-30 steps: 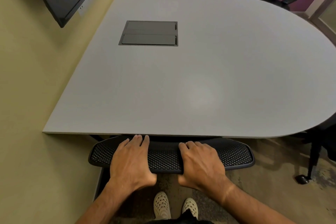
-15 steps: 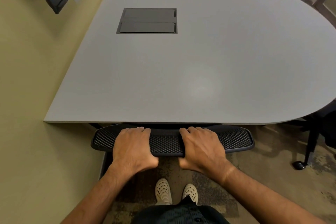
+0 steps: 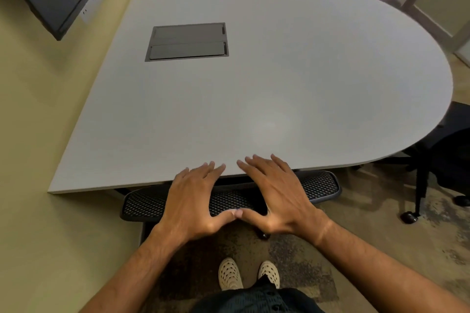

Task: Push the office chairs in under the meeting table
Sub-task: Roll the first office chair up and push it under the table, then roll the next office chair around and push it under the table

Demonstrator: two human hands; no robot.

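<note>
While tucked under bench (image 3: 229, 99) at 12: chair (image 3: 320, 184)
left hand (image 3: 193, 201): fingers spread, gripping nothing
right hand (image 3: 277, 198): fingers spread, gripping nothing

I see a pale grey matt laminate tabletop (image 3: 279, 79), a black perforated mesh chair back (image 3: 150, 202), and mottled rough carpet (image 3: 381, 249).

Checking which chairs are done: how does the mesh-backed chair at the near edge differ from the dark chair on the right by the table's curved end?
The mesh-backed chair sits tucked against the table, only its backrest top showing; the dark chair on the right stands farther out, its leg and caster exposed. Both hands, left hand and right hand, fingers spread, hover over the mesh-backed chair; nobody touches the right one. Both are dark office chairs.
</note>
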